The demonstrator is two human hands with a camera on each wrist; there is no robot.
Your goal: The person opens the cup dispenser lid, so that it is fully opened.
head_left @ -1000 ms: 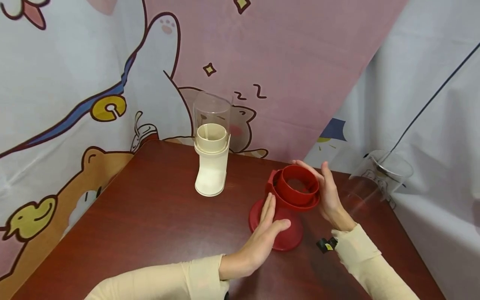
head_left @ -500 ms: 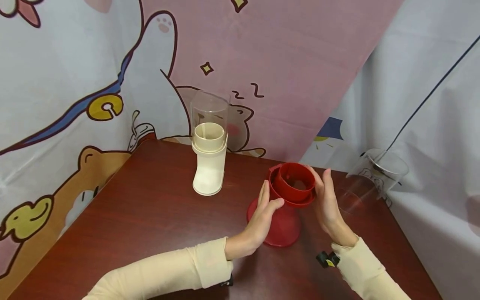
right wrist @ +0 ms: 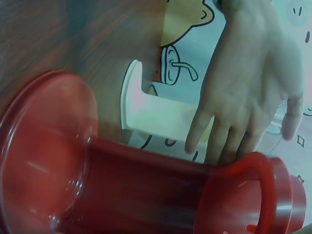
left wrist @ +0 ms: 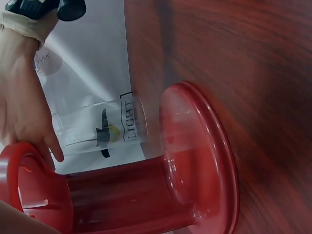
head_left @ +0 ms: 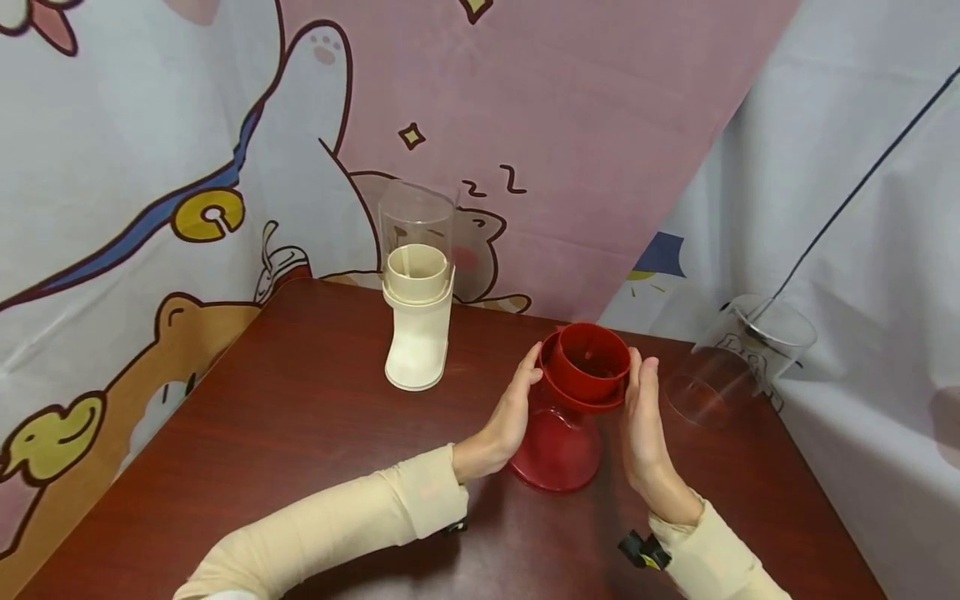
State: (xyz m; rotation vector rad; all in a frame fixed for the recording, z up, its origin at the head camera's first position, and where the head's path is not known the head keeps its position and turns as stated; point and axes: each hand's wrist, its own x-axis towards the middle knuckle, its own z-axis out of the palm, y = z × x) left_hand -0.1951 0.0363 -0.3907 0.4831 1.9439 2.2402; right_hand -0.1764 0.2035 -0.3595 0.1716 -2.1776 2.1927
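Observation:
A red plastic stand (head_left: 558, 450) with a round base, a column and a ringed cup-like top is upright on the table. My left hand (head_left: 498, 425) lies along the left side of its top, with straight fingers; it shows again as the hand (right wrist: 243, 83) in the right wrist view. On the opposite side my right hand (head_left: 648, 450) has straight fingers against or very near the rim, its thumb raised. The left wrist view shows the right hand (left wrist: 24, 102) beside the red top (left wrist: 34, 190). Whether every fingertip touches the rim is hard to tell.
Behind to the left stands a cream stand (head_left: 420, 342) bearing a clear tube (head_left: 417, 204). At the right edge is another clear cylinder (head_left: 787, 325), a thin dark line rising from it. Printed curtains border the brown table (head_left: 315, 425) at the back and sides.
Both hands have closed in on the top of the red stand. The left thumb has moved up beside its fingers, and the right hand has shifted slightly left. The view has shifted a little.

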